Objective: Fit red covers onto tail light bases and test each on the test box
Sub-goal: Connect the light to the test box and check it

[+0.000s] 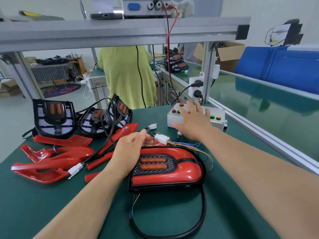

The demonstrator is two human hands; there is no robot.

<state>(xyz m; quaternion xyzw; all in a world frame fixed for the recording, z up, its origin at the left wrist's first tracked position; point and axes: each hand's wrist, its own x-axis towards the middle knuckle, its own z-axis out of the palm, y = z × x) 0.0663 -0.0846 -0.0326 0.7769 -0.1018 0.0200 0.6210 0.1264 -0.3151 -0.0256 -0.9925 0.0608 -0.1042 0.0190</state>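
A tail light (pixel 172 171) with its red cover fitted lies flat on the green mat in front of me, its black cable looping toward the near edge. My left hand (pixel 131 150) rests at its upper left corner and pinches the wire behind a white connector (pixel 161 139). My right hand (pixel 193 123) hovers with fingers spread over the white test box (pixel 174 119), which carries red, green and yellow buttons. Several loose red covers (pixel 51 163) lie on the left. Behind them stand three uncovered black bases (pixel 53 118).
An aluminium rail (pixel 259 135) borders the mat on the right, with a green conveyor beyond. A socket box (pixel 196 87) is fixed to the post behind the test box. A person in a green shirt (pixel 126 75) stands at the far bench. A shelf spans overhead.
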